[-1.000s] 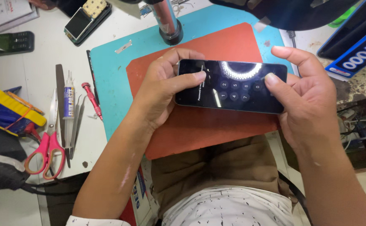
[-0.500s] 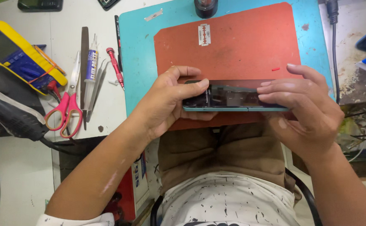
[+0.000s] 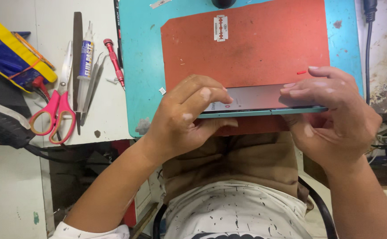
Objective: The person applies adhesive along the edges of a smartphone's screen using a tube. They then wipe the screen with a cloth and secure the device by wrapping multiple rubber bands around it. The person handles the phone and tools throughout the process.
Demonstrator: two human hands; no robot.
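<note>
I hold a smartphone (image 3: 257,99) with a teal edge between both hands, just above the near edge of the orange work mat (image 3: 264,48). The phone is tilted nearly edge-on to me, and its screen shows a light page. My left hand (image 3: 184,119) grips its left end, fingers over the screen and thumb underneath. My right hand (image 3: 330,115) grips its right end the same way.
A razor blade (image 3: 220,28) lies on the orange mat, which rests on a teal mat (image 3: 142,66). Left on the white bench are red-handled scissors (image 3: 54,110), tweezers, a paste syringe (image 3: 85,57), a small red screwdriver (image 3: 114,59) and a yellow multimeter (image 3: 11,57). A cable (image 3: 369,48) runs at right.
The phone has tipped from face-up to nearly edge-on and come closer to the bench's near edge. The view has dropped toward my lap.
</note>
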